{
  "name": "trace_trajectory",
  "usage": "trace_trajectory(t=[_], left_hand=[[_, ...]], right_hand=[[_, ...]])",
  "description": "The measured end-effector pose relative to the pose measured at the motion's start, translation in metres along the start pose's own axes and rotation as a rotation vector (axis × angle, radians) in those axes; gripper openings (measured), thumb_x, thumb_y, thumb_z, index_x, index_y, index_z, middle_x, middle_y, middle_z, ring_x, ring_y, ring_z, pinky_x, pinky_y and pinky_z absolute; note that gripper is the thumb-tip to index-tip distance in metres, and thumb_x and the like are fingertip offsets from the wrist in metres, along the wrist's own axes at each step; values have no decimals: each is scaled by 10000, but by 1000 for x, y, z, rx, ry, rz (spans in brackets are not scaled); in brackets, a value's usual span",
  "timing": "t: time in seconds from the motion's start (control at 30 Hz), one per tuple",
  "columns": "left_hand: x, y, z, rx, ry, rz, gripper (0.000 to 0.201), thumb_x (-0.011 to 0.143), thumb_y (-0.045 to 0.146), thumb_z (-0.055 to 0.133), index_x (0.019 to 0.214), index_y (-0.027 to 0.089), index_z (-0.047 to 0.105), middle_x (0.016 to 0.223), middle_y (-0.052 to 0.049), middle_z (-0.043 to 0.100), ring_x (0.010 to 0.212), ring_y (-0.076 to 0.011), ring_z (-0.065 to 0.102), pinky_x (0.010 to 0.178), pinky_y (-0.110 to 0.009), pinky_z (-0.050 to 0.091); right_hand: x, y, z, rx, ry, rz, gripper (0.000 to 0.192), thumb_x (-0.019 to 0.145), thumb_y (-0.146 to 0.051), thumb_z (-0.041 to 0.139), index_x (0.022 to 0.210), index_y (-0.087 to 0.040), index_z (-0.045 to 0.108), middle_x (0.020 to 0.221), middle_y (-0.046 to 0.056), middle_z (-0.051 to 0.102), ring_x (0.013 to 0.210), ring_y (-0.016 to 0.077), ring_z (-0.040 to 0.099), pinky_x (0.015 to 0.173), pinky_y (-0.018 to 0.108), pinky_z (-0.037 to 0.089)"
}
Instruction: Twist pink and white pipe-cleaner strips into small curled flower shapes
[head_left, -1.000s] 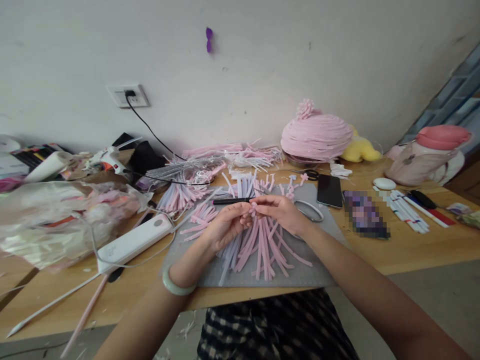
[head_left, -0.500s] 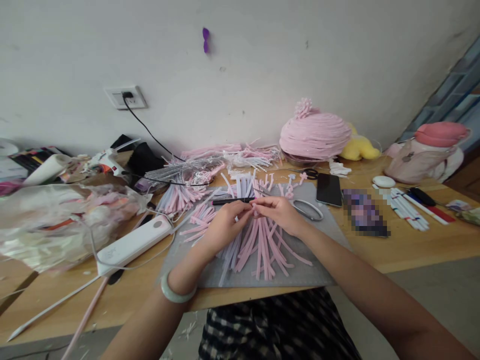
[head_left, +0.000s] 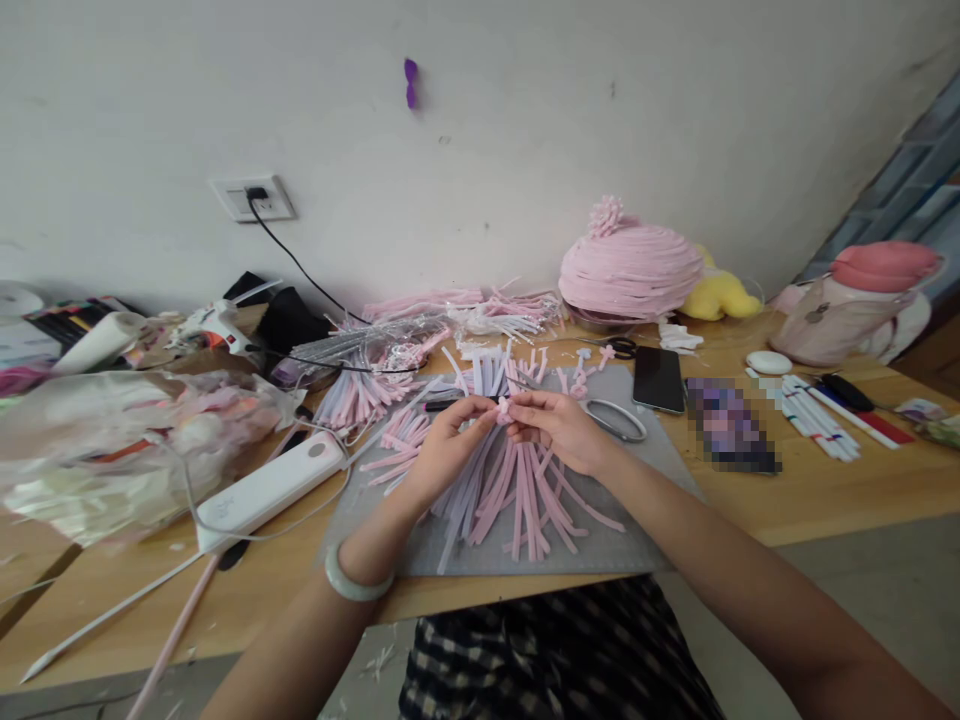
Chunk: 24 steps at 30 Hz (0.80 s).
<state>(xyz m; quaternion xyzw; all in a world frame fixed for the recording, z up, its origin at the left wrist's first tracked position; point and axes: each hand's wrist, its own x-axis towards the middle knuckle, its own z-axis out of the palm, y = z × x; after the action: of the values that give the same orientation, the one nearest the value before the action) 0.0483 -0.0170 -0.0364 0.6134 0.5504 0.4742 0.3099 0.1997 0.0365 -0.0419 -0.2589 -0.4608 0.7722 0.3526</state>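
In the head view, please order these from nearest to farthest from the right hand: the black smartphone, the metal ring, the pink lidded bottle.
Measured from the right hand:
1. Thin metal ring, just to the right of the hand, on the grey mat.
2. Black smartphone, farther right and back, at the mat's edge.
3. Pink lidded bottle, at the far right of the table.

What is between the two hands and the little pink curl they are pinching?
Nothing visible. The left hand and the right hand both pinch the small pink curl directly at their fingertips, above the pink strips on the grey mat.
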Motion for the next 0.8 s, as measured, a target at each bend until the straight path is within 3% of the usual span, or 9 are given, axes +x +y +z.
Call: trace_trajectory(t=[0.43, 0.57, 0.73, 0.8], left_hand=[[-2, 1, 3, -485, -171, -179, 120, 687, 242, 622, 712, 135, 573, 584, 12, 581, 562, -98, 508, 605, -228, 399], [0, -5, 6, -399, -148, -164, 141, 714, 280, 595, 715, 147, 551, 648, 2, 585, 637, -115, 522, 655, -243, 401], [2, -6, 2, -61, 76, -25, 125, 694, 248, 601, 779, 166, 562, 737, 4, 551, 708, -127, 495, 691, -244, 385], [2, -4, 1, -52, 46, -25, 101, 738, 263, 543, 771, 167, 549, 687, 15, 529, 658, -120, 488, 651, -239, 386]], right_hand=[[-2, 3, 1, 101, -39, 85, 115, 600, -184, 719, 676, -115, 667, 568, -6, 603, 485, 45, 523, 493, 166, 413], [1, 6, 0, 103, -53, 101, 132, 600, -213, 726, 660, -114, 663, 570, -12, 597, 481, 32, 513, 482, 149, 403], [4, 7, 2, -59, 106, -9, 181, 582, -263, 737, 659, -122, 654, 547, -14, 597, 490, 61, 535, 495, 188, 430], [3, 8, 2, -92, 130, -19, 201, 571, -281, 742, 661, -125, 653, 547, -15, 598, 493, 68, 539, 503, 200, 438]])
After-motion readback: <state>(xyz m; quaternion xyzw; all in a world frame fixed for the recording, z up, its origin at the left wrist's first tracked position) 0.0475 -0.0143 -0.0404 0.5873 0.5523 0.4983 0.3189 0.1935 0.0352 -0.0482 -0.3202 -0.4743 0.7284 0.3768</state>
